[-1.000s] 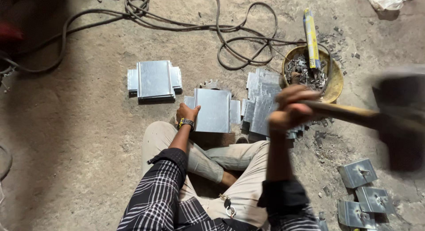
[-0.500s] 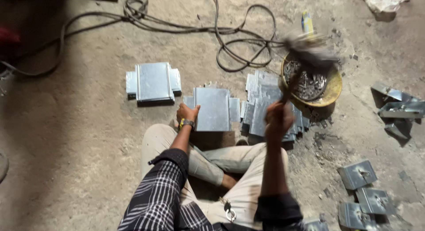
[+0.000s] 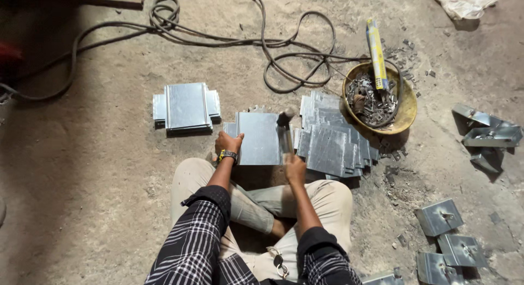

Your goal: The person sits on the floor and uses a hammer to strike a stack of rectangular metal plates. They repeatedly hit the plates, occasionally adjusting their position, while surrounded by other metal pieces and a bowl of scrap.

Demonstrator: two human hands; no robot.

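You sit cross-legged on a dusty concrete floor (image 3: 82, 208), with a black cable (image 3: 284, 50) looping across it at 12 o'clock. At 1 o'clock from your knees lies a fanned stack (image 3: 333, 137) of grey galvanised plates, and just beyond it at 2 o'clock a yellow bowl (image 3: 406, 107) holds small metal bits with a yellow tube leaning over its rim. At 11 o'clock rests a folded piece (image 3: 186, 106) with side tabs, well apart from your hands. Bent brackets (image 3: 439, 217) lie at 4 o'clock, more at 3 o'clock.

Straight ahead at 12 o'clock, just past your shins, lies the sheet (image 3: 259, 137): a flat, dull-silver rectangle with folded edges, lightly streaked and reflective. Your left hand (image 3: 228, 143) presses on its left edge, fingers curled over it, watch at the wrist. Your right hand (image 3: 295, 168) is clenched round the handle of the hammer (image 3: 284, 129), whose dark head sits at the sheet's right edge; whether it touches the metal is unclear.
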